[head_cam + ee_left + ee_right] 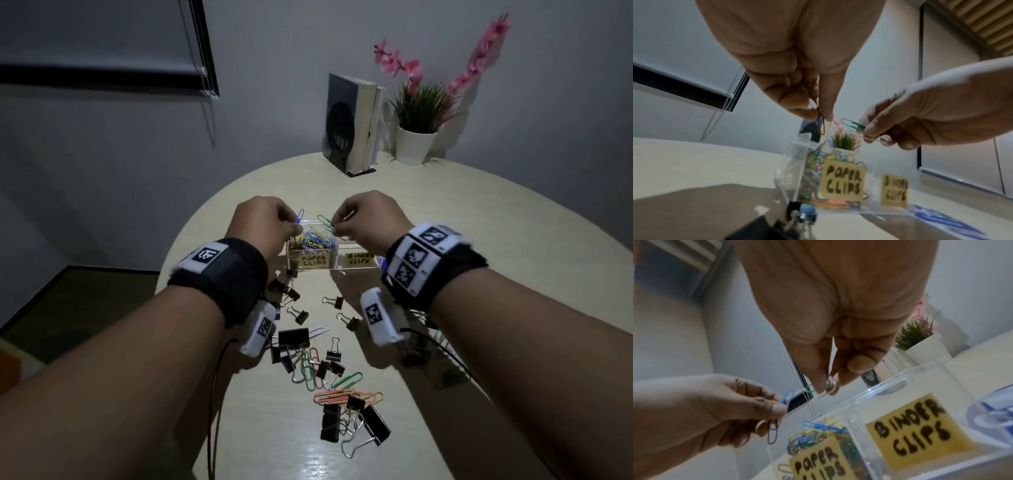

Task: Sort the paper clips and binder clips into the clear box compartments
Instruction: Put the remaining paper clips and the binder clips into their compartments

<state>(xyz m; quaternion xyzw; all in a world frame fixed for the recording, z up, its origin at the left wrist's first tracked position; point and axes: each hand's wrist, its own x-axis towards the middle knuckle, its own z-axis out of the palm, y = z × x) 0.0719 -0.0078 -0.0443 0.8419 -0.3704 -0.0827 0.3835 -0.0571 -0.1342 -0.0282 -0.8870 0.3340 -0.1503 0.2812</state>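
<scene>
Nearest the wearer, loose black binder clips point(374, 425) and coloured wire paper clips point(346, 397) are lying scattered on the pale oval worktop point(496, 219), between the two forearms.

Beyond them, the clear plastic two-compartment box point(339, 265) is standing on the worktop. Its left compartment, carrying a yellow label reading "PAPER CLIPS" point(842, 181), is holding a heap of mixed-colour paper clips point(313, 238). The right compartment is carrying a yellow label reading "BINDER CLIPS" point(918, 433); its contents cannot be determined.

Above the left compartment, the left hand point(262, 222) is pinching a blue paper clip point(786, 396) and a brown paper clip point(773, 434) between thumb and fingertips, its grip pressed together on both. Just beside it, the right hand point(368, 217) is pinching a green paper clip point(852, 125) in the same manner. The two hands are near each other but apart.

At the far edge of the worktop, upright books in a black bookend point(352, 126) are standing beside a white pot of green grass and pink flowers point(416, 144).
</scene>
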